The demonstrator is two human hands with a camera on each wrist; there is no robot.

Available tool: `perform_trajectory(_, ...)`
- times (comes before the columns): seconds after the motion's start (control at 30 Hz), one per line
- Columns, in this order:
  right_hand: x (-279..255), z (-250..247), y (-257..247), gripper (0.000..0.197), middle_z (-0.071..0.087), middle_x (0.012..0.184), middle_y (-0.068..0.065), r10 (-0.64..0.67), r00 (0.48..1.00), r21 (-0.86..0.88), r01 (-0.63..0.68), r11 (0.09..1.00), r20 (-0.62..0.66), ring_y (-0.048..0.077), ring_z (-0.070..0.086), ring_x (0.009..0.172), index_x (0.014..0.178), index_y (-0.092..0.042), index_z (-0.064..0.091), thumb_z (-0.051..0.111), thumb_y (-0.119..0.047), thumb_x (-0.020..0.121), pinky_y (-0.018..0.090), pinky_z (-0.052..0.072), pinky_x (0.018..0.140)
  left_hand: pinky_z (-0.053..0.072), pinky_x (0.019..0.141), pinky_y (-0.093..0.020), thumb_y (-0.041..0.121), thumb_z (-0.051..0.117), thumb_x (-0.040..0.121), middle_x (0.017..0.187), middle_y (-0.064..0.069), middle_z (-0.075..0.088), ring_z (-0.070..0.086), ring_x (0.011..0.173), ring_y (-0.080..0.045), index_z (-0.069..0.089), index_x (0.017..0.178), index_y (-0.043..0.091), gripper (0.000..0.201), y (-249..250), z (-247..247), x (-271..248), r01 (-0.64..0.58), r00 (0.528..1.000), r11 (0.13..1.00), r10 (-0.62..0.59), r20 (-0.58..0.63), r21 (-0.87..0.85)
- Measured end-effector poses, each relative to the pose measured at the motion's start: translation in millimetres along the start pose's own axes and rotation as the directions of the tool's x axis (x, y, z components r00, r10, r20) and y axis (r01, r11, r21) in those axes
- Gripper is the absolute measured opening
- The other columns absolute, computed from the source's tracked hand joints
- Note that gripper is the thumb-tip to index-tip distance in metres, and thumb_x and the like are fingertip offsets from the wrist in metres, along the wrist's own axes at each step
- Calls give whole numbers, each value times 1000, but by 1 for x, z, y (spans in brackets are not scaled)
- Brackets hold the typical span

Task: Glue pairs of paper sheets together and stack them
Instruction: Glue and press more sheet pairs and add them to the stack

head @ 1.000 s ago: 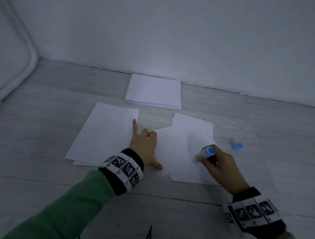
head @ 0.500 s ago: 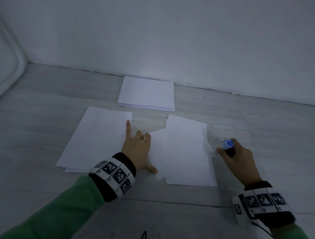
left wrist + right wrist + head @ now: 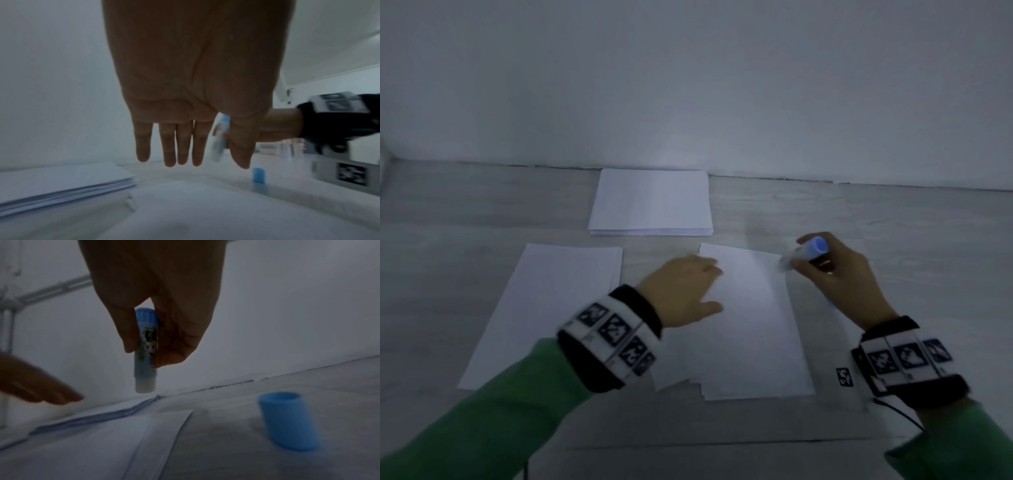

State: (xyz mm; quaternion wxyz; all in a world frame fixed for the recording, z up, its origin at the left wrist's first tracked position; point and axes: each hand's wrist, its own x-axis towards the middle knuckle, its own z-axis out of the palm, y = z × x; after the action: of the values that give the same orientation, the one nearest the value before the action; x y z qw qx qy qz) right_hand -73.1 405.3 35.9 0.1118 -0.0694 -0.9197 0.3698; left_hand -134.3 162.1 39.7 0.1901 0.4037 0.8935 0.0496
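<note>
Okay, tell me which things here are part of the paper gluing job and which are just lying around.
Part of the job:
- glue stick, held uncapped in the right hand
- blue cap, standing on the floor
- middle sheets, under the left hand
- left sheets
- far paper stack

Just lying about:
- tagged block, past the cap
- wall pipe

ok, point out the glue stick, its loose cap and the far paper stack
glue stick [image 3: 145, 353]: right wrist view, on the printed barrel.
cap [image 3: 287, 423]: right wrist view, on its blue side wall.
far paper stack [image 3: 652, 202]: head view, on the top sheet's middle.
</note>
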Motion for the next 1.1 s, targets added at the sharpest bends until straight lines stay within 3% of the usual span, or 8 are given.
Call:
perform_trajectory(0.07, 12, 14, -3, 17, 67, 78, 7, -20, 996, -5, 20, 1000, 85, 23, 64, 71, 92, -12, 59, 69, -22, 82, 31, 50, 66, 14, 116, -30, 41, 38, 98, 158, -7, 10, 17, 143, -20, 22, 147, 9, 60, 20, 6, 23, -104, 988, 994, 100, 117, 32)
perform_trajectory(0.17, 23, 31, -4, 18, 66, 77, 8, -54, 987, -32, 60, 998, 150, 23, 62, 71, 90, -9, 59, 70, -20, 82, 29, 48, 67, 18, 116, -37, 33, 35, 100, 157, -11, 11, 20, 142, -23, 25, 146, 6, 54, 31, 19, 42, -152, 965, 982, 123, 231, 110)
perform_trajectory(0.3, 32, 44, -3, 20, 64, 77, 10, -67, 974, -92, 88, 992, 215, 22, 59, 71, 92, -5, 58, 68, -20, 84, 26, 45, 66, 12, 116, -40, 30, 36, 100, 153, -10, 24, 26, 139, -22, 34, 143, 7, 48, 28, 25, 45, -147, 969, 982, 119, 217, 116)
perform_trajectory(0.43, 32, 48, -1, 18, 62, 75, 9, -83, 965, -131, 118, 984, 247, 22, 55, 68, 92, -2, 57, 66, -17, 86, 16, 35, 58, 4, 116, -46, 33, 37, 99, 151, -10, 28, 28, 138, -24, 37, 141, 9, 49, 30, 24, 47, -154, 966, 972, 111, 233, 175)
perform_trajectory(0.7, 9, 30, 5, 19, 65, 78, 12, -86, 953, -78, 114, 990, 289, 25, 58, 69, 89, -1, 61, 68, -19, 85, 34, 47, 67, -10, 113, -51, 39, 35, 98, 150, -10, 32, 31, 136, -24, 39, 140, 10, 51, 35, 24, 48, -155, 968, 952, 93, 231, 265)
perform_trajectory(0.9, -19, 18, 13, 14, 64, 72, 10, -94, 949, -55, 115, 992, 300, 14, 53, 59, 87, -5, 62, 68, -19, 85, 12, 38, 57, -13, 112, -52, 42, 33, 98, 152, -11, 26, 29, 137, -24, 36, 142, 10, 55, 38, 24, 48, -149, 967, 941, 73, 246, 305)
perform_trajectory(1.1, -42, 7, 15, 12, 65, 77, 5, -92, 941, -40, 112, 993, 326, 10, 54, 61, 86, -6, 62, 66, -17, 86, 12, 41, 61, -14, 112, -54, 44, 29, 99, 155, -11, 20, 24, 140, -23, 32, 145, 10, 57, 39, 27, 49, -133, 964, 938, 48, 262, 319)
